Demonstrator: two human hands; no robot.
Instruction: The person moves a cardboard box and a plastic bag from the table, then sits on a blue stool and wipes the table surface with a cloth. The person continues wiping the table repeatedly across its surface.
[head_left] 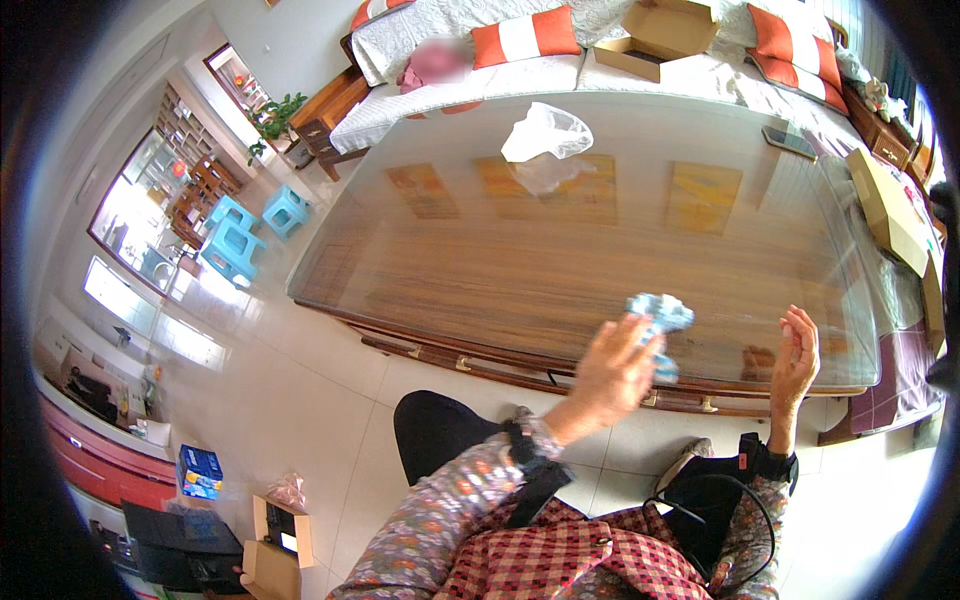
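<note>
Cloth (662,312), blue and white, sits bunched at the near side of the glass-topped table (430,275), right of its middle. Left hand (612,365) is closed over it, fingers pointing away from the body; folds stick out beyond the fingertips and to the right of the palm. Likely bunched so that one hand can grip it. Slight blur; cannot tell how hard the hand presses.

Right hand (795,352) holds nothing. Fingers are loosely apart from the cloth and raised, over the near right part of the table. Contact with the glass: cannot tell. Possibly held off to leave the left arm room.

White plastic bag (548,135) lies crumpled at the far side of the table; dark phone (790,142) lies flat near the far right corner. Both are well apart from the hands, perhaps put there to leave the near part free. Open carton (655,45) rests on the far sofa (375,115), where its raised flaps take up no tabletop.
</note>
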